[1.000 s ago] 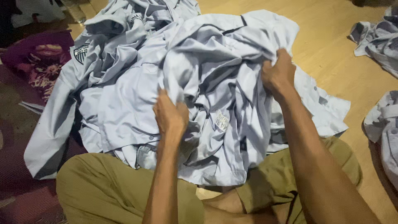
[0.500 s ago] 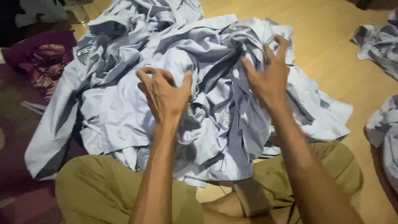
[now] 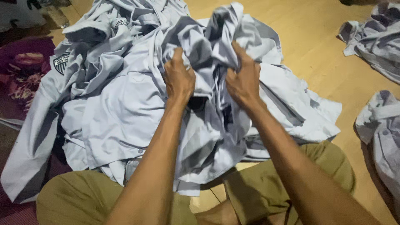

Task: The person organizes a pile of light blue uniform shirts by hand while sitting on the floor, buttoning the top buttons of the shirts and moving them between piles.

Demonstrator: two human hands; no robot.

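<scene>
We have both hands buried in the pile of pale grey shirts (image 3: 121,116) heaped on the wooden floor (image 3: 321,54) just ahead of our crossed legs in olive trousers (image 3: 75,200). Our left hand (image 3: 179,79) is clenched around a bunched fold of 1 shirt (image 3: 212,37) lifted at the top of the pile, and our right hand (image 3: 243,81) grips the same crumpled cloth just beside it, fingers closed into the fabric. That shirt is raised but unsorted, twisted and not yet spread flat. By our judgement the work is at an early stage: nothing folded shows anywhere, and the pile is a loose tangle. To the right of the pile, well apart, lie 2 more rumpled garments (image 3: 375,33) on the floor; to its left sits a dark red patterned cloth (image 3: 21,66).
</scene>
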